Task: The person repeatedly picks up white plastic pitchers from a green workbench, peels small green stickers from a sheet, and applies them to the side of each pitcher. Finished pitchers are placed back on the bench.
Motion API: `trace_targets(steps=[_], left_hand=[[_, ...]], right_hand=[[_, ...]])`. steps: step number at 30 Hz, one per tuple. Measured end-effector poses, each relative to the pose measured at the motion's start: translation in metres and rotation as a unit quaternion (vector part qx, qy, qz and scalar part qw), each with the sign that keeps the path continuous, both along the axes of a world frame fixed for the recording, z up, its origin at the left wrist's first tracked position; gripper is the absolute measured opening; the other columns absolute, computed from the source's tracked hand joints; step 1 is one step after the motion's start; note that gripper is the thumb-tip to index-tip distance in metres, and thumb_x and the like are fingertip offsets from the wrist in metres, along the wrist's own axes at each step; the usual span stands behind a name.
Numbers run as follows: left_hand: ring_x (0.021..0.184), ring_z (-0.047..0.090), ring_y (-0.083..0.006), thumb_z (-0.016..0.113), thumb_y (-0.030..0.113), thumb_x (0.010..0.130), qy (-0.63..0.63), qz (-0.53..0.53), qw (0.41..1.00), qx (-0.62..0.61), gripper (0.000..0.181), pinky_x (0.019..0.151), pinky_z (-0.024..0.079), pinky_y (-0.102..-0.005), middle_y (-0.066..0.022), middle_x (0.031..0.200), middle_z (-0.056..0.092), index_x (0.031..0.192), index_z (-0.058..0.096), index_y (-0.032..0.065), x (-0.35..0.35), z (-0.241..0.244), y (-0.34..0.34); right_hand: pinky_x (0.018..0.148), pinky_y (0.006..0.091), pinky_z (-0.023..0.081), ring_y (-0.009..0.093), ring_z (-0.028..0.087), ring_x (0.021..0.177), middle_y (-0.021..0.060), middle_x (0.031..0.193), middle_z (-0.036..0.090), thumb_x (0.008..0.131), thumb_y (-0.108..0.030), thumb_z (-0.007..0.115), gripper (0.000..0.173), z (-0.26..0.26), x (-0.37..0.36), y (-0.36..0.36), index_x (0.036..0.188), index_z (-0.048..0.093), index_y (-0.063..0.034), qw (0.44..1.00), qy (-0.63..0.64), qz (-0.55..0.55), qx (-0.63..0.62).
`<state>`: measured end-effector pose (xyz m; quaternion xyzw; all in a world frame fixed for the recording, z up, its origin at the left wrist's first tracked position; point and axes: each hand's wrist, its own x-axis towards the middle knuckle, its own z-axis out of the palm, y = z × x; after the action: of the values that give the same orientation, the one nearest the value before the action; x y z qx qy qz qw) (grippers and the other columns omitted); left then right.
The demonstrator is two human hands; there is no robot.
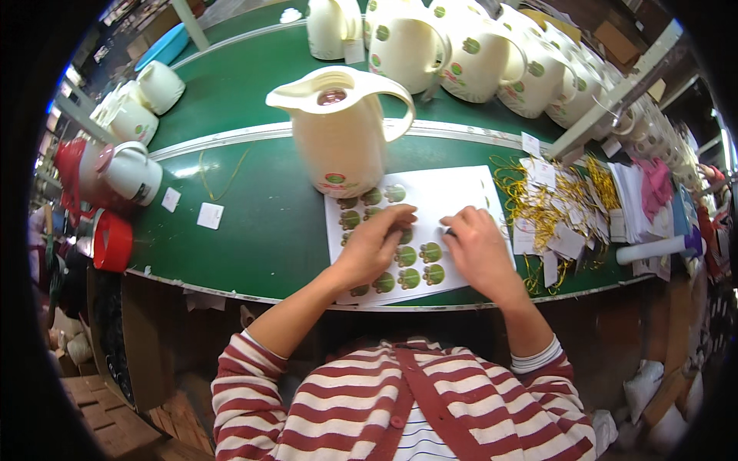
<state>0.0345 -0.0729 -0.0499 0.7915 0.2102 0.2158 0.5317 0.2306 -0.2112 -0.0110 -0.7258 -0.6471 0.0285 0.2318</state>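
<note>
A sheet of round green stickers (432, 190) lies on the green work surface, with white backing bare in its middle. My left hand (375, 245) rests on this sheet, thumb and fingers apart, covering some stickers. At the sheet's right side, my right hand (478, 248) has its fingertips pinched around a small dark piece (450, 231), too small to identify surely. Just beyond the hands a cream plastic jug (340, 138) stands upright at the sheet's far edge. Its lid is off, its spout points left and its handle right. A red and green printed mark shows low on its front.
Several cream jugs (403, 55) stand at the back right, beside a metal post (617, 92). Tags with gold strings (553, 201) are heaped to my right, near a white roll (651, 252). Leftward are loose tags (210, 215), a grey-white jug (135, 173) and a red container (112, 242).
</note>
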Motion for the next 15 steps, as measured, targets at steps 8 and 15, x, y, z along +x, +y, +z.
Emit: trace_targets(steps=[8, 15], left_hand=[[0.116, 0.07, -0.0223, 0.06, -0.008, 0.1, 0.002, 0.012, 1.0, 0.012, 0.043, 0.104, 0.054, -0.0355, -0.0144, 0.122, 0.073, 0.142, 0.059, 0.0023, 0.001, -0.005, -0.001], [0.114, 0.068, -0.0221, 0.061, -0.005, 0.104, -0.208, 0.166, 0.941, 0.208, 0.027, 0.104, 0.054, -0.0357, -0.0114, 0.122, 0.071, 0.131, 0.065, -0.0016, -0.033, 0.047, 0.039]], right_hand=[[0.09, 0.0436, 0.049, 0.034, 0.061, 0.102, 0.0115, 0.105, 0.061, 0.082, -0.003, 0.082, 0.017, -0.008, -0.039, -0.025, 0.095, 0.07, -0.0021, 0.991, 0.113, -0.027, 0.066], [0.084, 0.0344, 0.05, 0.023, 0.063, 0.106, 0.0086, 0.113, 0.065, 0.09, -0.009, 0.081, 0.012, 0.06, -0.034, 0.03, 0.095, 0.071, -0.0053, 0.943, 0.309, 0.06, 0.11]])
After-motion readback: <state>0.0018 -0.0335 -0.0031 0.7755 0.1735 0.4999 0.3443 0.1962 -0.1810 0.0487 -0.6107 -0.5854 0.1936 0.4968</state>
